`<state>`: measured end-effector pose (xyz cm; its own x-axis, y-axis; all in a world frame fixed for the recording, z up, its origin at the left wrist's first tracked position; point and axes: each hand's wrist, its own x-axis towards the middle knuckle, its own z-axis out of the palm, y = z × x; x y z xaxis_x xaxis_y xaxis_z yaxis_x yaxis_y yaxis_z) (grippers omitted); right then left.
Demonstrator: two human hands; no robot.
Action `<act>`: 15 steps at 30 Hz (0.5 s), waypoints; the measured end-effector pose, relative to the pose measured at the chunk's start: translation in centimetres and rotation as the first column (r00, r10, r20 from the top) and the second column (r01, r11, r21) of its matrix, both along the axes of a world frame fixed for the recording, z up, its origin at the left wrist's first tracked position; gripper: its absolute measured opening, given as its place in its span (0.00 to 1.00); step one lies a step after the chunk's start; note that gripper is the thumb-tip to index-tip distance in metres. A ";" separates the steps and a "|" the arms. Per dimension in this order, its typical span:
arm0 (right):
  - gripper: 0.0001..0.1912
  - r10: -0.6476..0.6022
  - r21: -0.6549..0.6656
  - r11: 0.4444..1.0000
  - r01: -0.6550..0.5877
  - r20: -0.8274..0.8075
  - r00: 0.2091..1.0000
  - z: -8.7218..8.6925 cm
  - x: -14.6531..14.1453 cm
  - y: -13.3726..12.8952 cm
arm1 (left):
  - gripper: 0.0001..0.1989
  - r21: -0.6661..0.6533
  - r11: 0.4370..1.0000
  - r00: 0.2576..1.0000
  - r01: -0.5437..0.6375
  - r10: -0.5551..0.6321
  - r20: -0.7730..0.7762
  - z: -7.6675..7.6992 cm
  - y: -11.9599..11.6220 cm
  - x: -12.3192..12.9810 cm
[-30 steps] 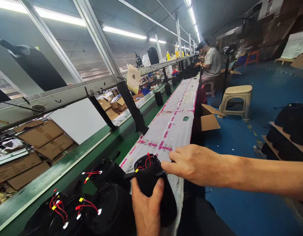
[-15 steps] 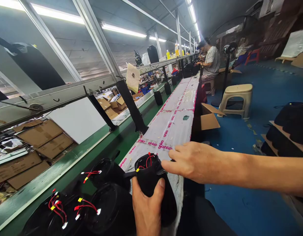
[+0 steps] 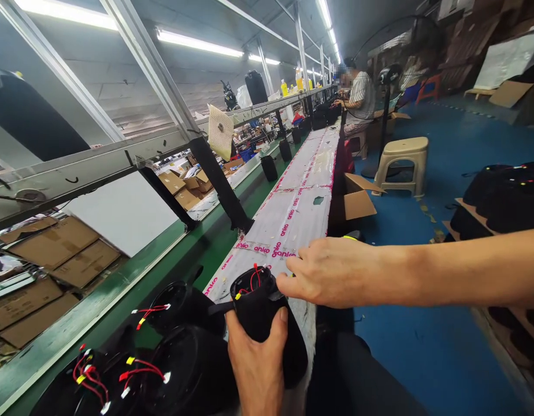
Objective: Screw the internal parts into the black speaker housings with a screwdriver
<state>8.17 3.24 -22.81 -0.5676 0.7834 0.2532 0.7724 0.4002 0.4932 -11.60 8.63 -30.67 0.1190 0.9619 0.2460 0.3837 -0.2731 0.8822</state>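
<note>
My left hand (image 3: 258, 358) is wrapped round a black cylindrical housing (image 3: 293, 346), thumb on the near side. The housing leans with its open end up, and red wires (image 3: 253, 280) with a yellow tag show inside the rim. A black strap (image 3: 219, 309) sticks out on its left. At the right side of the rim, my right hand (image 3: 319, 274) is closed, fingertips pinched by a greyish patch; what they grip is hidden. Several more black housings (image 3: 193, 370) stand to the left, with red wires and white connectors on top.
A white-covered bench strip (image 3: 288, 202) with pink lettering runs away beside a green conveyor belt (image 3: 215, 254). A metal shelf rail (image 3: 163, 144) crosses above the belt. To the right are a beige stool (image 3: 403, 164), an open carton (image 3: 356, 202) and a seated person (image 3: 358, 95).
The view has shifted slightly, so the scene sits a little further left. Both hands keep their places on the housing, with the right hand still pinching at its rim.
</note>
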 end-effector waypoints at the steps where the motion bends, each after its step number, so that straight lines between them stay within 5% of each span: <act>1: 0.09 -0.006 -0.010 1.000 0.005 -0.004 1.000 0.0 0.0 0.0 | 0.29 0.007 1.000 1.000 0.007 -0.007 -0.007 -0.1 0.1 0.0; 9: 0.09 -0.037 -0.041 0.999 0.034 -0.091 0.995 -0.7 0.0 -0.1 | 0.27 -0.011 0.998 0.998 -0.057 0.057 -0.021 0.9 -0.5 0.5; 15: 0.11 0.213 0.199 0.966 -0.164 -0.257 0.943 -3.7 1.7 0.9 | 0.30 -0.021 0.999 0.998 0.026 -0.024 0.055 0.9 -0.5 0.3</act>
<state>9.88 4.16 -26.51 -0.5903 0.5989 0.5412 0.8055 0.4797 0.3479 -11.29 8.08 -29.72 0.1300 0.9639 0.2322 0.3280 -0.2628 0.9074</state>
